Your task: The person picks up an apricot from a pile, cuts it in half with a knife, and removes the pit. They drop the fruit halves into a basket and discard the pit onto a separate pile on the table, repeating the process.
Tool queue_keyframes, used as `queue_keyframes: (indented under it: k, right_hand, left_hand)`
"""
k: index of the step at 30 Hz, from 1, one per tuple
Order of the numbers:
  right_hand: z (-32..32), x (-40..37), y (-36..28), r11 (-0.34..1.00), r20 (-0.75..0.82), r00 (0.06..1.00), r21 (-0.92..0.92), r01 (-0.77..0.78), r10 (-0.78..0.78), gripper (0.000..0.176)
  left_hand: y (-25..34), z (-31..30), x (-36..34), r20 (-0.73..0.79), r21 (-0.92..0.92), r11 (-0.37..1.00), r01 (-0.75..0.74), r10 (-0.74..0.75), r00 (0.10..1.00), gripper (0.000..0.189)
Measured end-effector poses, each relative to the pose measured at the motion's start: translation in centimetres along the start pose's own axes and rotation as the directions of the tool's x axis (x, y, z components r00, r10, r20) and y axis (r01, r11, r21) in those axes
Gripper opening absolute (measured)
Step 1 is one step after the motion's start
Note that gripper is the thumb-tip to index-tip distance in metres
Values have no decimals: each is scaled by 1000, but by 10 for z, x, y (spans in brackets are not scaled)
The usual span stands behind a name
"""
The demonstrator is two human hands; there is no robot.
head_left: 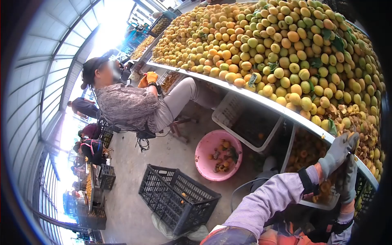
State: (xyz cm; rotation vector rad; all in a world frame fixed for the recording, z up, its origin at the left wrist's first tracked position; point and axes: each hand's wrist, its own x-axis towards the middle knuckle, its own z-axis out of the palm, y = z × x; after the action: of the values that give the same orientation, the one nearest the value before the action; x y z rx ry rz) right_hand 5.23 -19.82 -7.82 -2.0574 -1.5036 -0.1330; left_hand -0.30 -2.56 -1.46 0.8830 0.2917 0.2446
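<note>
My left hand (335,154), in a grey glove, is raised at the white table rim with its fingers closed. Below it, my right hand (348,179) wears the same kind of glove, and its fingers meet the left ones. Whatever is pinched between them is hidden; only a small pale glint shows there. Just beyond the fingers lie torn apricot halves (363,130) beside a big heap of whole yellow-orange apricots (286,53). Under my forearms stands a pale crate (289,153) with apricot pieces inside.
A pink basin (200,163) holding some fruit stands on the floor. Near it are a black plastic crate (163,200) and a white crate (261,147) under the table edge (261,98). A person with orange gloves (152,76) sits along the table; others work further back.
</note>
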Motion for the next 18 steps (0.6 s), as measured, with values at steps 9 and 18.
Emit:
queue_keyframes:
  k: [9, 18]
  right_hand:
    - [-10, 44, -53, -71, 369, 740, 913, -402, 562, 26]
    - [-49, 39, -16, 878, -91, 944, 403, -256, 317, 15]
  left_hand:
    - [-16, -20, 6, 214, 558, 704, -440, 390, 896, 23]
    - [14, 9, -21, 276, 702, 498, -510, 470, 838, 47]
